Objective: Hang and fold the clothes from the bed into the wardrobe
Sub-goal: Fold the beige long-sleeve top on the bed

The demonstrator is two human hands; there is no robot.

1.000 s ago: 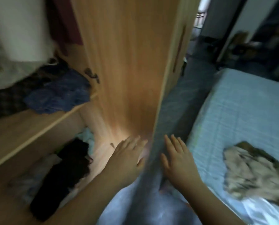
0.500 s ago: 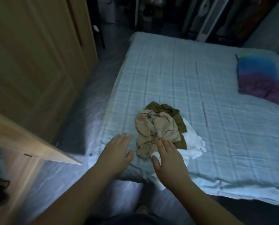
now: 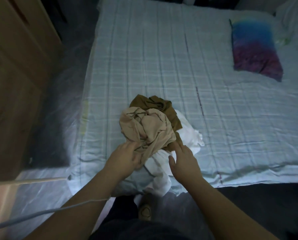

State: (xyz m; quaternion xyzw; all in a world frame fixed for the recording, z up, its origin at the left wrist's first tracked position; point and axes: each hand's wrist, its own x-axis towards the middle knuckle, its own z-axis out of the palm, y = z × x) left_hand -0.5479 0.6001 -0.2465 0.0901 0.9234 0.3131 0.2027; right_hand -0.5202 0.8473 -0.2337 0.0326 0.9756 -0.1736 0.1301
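The left grip (image 3: 125,157) clutches the near edge of a crumpled beige garment (image 3: 144,125) on the bed (image 3: 144,58). Just right of it, the right grip (image 3: 184,158) lies flat on a white garment (image 3: 189,134), its fingertips (image 3: 176,146) touching a brown garment (image 3: 153,103).

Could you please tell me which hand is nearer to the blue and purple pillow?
Right. The right hand is at the white garment, well short of the pillow. The left hand is farther off, at the beige garment.

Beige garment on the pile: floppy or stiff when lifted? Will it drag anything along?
Likely floppy: the beige garment lies crumpled in soft folds. Probably light, since the cloth looks thin. It may drag the olive garment beneath, as they overlap.
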